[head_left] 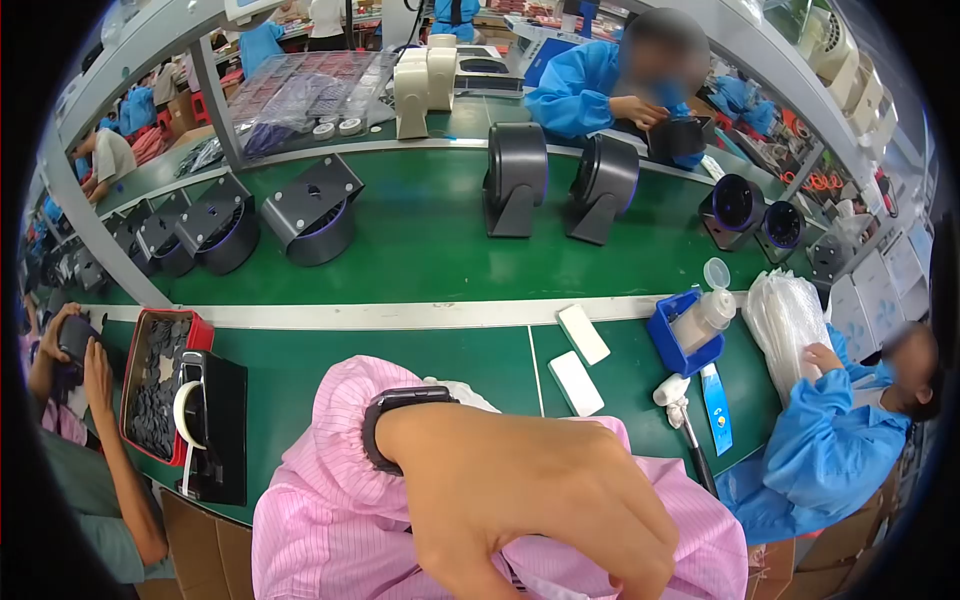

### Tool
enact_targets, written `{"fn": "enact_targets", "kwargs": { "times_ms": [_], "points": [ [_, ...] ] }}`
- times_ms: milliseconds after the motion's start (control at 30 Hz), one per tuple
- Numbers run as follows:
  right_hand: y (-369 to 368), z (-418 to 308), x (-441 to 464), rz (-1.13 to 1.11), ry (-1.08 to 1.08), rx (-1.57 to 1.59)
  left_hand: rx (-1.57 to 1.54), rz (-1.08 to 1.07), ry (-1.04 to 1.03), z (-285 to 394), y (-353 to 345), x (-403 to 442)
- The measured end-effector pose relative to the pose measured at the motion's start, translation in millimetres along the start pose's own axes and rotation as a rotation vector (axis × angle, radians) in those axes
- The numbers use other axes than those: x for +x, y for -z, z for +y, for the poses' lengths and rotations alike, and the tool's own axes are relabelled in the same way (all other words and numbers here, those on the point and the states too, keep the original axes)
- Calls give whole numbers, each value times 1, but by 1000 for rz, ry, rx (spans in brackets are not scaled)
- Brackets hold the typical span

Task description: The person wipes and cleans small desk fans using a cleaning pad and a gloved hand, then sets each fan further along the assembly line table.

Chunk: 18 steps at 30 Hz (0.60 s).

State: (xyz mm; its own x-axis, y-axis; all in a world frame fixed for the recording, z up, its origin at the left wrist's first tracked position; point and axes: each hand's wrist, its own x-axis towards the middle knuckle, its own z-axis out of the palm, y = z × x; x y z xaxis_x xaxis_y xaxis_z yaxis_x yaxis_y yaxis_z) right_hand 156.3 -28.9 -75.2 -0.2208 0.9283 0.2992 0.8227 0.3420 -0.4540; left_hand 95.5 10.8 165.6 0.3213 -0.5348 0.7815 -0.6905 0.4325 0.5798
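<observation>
Lying beyond the left hand (540,490): white blocks (575,384).

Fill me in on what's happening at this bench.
The camera wearer's left hand is low over their pink striped shirt; whatever it may hold is hidden. Across the green bench, a co-worker in blue handles a dark part. Round dark units stand on the far side; two white blocks lie nearer.

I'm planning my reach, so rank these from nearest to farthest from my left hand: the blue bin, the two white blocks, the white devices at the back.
1. Lower white block, just beyond the left hand.
2. Upper white block, behind it.
3. Blue bin, off to the right.
4. White devices, at the far back.
</observation>
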Motion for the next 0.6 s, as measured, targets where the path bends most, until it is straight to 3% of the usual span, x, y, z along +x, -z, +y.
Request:
{"fn": "enact_targets", "kwargs": {
  "times_ms": [600],
  "points": [
    [0, -1, 3, 15, -5, 36, 149, -64, 123, 2, 2, 5]
  ]
}}
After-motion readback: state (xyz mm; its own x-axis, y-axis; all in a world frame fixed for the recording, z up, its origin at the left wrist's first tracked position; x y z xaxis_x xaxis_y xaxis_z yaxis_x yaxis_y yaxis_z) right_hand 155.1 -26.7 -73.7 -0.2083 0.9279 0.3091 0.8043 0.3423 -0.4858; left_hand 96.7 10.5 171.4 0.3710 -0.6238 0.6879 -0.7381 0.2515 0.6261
